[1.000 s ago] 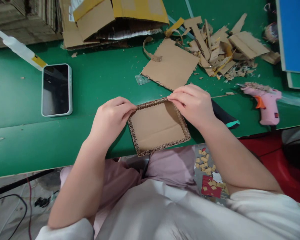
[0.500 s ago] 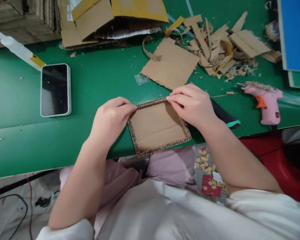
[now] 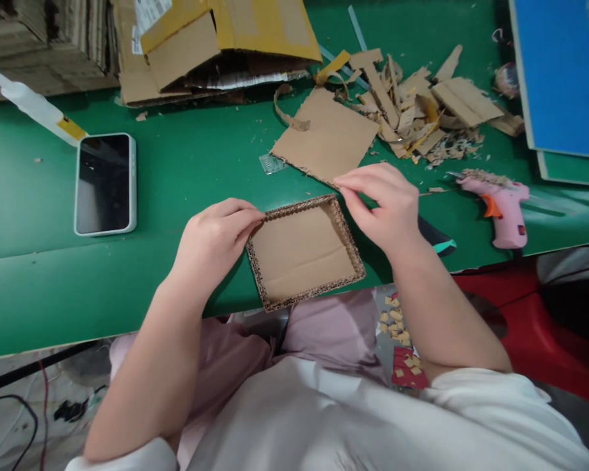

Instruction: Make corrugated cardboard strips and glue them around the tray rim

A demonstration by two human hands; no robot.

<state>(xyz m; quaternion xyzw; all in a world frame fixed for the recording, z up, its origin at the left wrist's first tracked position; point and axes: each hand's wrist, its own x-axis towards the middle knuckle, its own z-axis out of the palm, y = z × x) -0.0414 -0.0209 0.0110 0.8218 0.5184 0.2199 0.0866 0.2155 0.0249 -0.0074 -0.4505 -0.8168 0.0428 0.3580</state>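
Note:
A shallow cardboard tray with raised corrugated edges lies by the front edge of the green table. At its far left corner, my left hand pinches the rim between thumb and fingers. My right hand is just off the far right corner, thumb and forefinger pressed together; what they hold, if anything, is too small to make out. Those fingertips overlap the near corner of a flat cardboard square. A dark object with a teal edge is partly hidden behind my right wrist.
A pink glue gun lies at the right, below a heap of cardboard scraps. To the left is a phone. An opened carton and stacked cardboard stand at the back. A blue board borders the right.
My right hand has come off the tray's far right corner and moved slightly away and to the right. My left hand stays on the rim. The whole view has shifted a little.

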